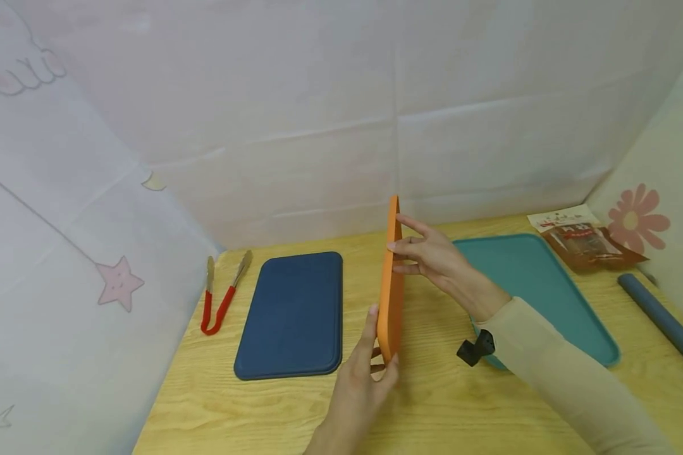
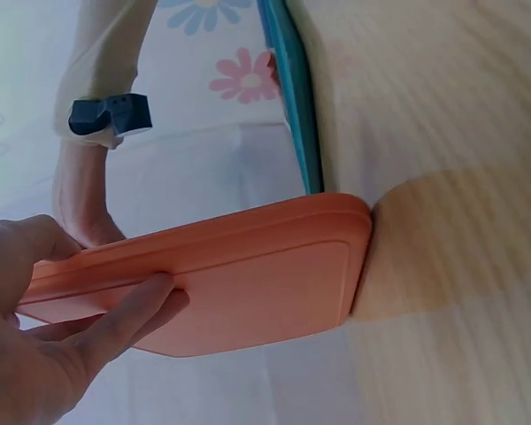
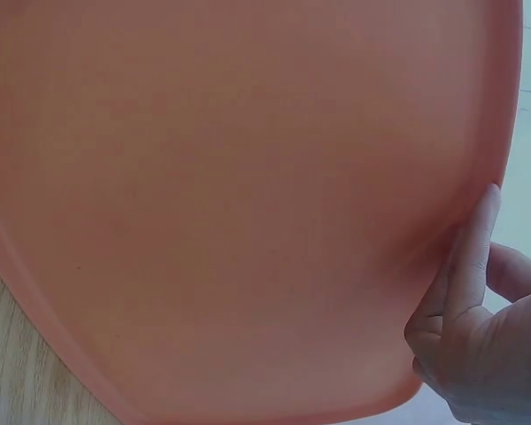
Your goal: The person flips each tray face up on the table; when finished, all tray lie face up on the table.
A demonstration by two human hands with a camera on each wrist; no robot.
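An orange tray (image 1: 389, 297) stands on its long edge over the middle of the wooden table, seen nearly edge-on in the head view. My left hand (image 1: 354, 388) grips its near end, with fingers on the left face and the thumb on the other side. Toward the far end, my right hand (image 1: 432, 254) pinches the upper rim from the right. The right wrist view shows the tray's smooth inner face (image 3: 230, 212) and raised rim, with those fingers against it. In the left wrist view, the lower edge meets the tabletop (image 2: 451, 239).
A dark blue tray (image 1: 290, 316) lies to the left, beside red-handled tongs (image 1: 219, 309). On the right is a teal tray (image 1: 537, 278), partly under my right forearm. Behind it sits a packaged food pouch (image 1: 586, 246); a grey-blue cylinder (image 1: 663, 322) lies near the right edge.
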